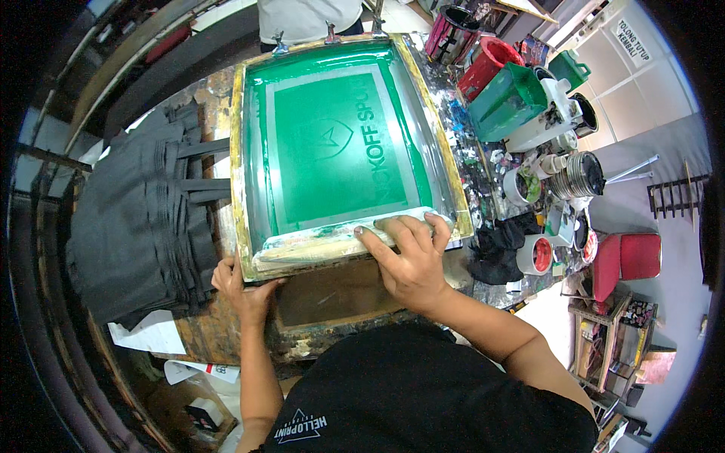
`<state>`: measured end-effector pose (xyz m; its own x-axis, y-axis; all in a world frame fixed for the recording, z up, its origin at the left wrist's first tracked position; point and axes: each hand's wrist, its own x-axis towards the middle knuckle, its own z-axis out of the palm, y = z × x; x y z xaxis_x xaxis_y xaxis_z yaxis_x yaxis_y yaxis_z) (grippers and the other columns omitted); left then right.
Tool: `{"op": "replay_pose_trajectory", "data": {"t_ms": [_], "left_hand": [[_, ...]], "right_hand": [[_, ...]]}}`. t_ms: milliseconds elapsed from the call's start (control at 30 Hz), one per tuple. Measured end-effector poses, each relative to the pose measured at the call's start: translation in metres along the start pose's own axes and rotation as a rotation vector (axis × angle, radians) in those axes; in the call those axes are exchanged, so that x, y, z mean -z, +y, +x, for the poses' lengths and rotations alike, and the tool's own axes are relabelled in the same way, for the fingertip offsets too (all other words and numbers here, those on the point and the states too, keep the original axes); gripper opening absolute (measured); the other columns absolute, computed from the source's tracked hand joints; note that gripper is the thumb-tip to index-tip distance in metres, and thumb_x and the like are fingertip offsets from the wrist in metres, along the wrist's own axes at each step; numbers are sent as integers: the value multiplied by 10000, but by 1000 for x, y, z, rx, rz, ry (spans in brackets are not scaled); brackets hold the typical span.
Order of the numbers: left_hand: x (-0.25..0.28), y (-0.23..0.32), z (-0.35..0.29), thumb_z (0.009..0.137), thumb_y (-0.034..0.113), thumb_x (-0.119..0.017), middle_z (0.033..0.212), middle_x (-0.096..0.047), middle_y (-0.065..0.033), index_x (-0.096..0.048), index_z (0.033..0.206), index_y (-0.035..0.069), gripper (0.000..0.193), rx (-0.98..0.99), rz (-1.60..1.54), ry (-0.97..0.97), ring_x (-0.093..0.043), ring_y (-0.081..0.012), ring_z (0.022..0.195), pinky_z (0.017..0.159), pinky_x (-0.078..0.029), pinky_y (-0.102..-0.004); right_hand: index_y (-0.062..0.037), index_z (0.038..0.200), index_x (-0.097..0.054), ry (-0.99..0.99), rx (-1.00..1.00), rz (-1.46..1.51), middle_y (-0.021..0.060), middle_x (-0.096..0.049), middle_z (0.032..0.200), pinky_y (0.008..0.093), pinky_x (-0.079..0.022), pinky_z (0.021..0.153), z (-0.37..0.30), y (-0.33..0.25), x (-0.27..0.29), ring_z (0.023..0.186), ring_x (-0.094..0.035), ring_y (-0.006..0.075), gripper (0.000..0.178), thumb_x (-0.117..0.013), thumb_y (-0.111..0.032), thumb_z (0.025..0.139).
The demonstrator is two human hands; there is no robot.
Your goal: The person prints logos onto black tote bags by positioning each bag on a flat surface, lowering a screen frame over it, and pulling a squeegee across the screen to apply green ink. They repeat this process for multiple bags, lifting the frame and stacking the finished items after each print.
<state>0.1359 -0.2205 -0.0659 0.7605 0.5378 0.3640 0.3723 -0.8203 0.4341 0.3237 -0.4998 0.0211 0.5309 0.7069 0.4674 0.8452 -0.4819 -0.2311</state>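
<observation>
A wooden-edged printing screen (237,143) lies in front of me, its mesh covered with green ink (325,98) around a shield shape and lettering. Along its near end rests a squeegee (313,248) with a pale, ink-smeared handle. My right hand (414,263) is closed over the right part of that squeegee, fingers curled across the top. At the near left corner, my left hand (245,296) grips the screen's frame, thumb along the near edge and fingers at the side. Whatever lies under the screen is mostly hidden.
Dark fabric tote bags (140,219) are stacked at the left, handles reaching toward the screen. Clamps (330,32) hold its far edge. On the right stand a green container (506,106), a red bucket (489,66) and several ink pots. Another person (308,19) stands beyond the table.
</observation>
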Motion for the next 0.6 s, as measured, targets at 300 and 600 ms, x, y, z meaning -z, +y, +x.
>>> {"op": "replay_pose_trajectory", "data": {"t_ms": [300, 600], "left_hand": [[9, 49, 22, 854, 272, -911, 1397, -595, -137, -465, 1519, -62, 868, 131, -857, 264, -593, -210, 1216, 1032, -492, -343], [76, 121, 131, 966, 206, -794, 1295, -633, -104, -429, 1550, -39, 731, 50, -1003, 457, -598, -161, 1108, 991, -465, -304]], "right_hand": [[-167, 1314, -662, 128, 115, -75, 70, -610, 1119, 521, -324, 1025, 54, -1, 49, 1095, -568, 277, 508, -721, -130, 810], [-164, 1124, -713, 448, 245, -257, 68, -633, 908, 462, -370, 872, 177, 12, 107, 941, -612, 273, 423, -744, -514, 888]]}}
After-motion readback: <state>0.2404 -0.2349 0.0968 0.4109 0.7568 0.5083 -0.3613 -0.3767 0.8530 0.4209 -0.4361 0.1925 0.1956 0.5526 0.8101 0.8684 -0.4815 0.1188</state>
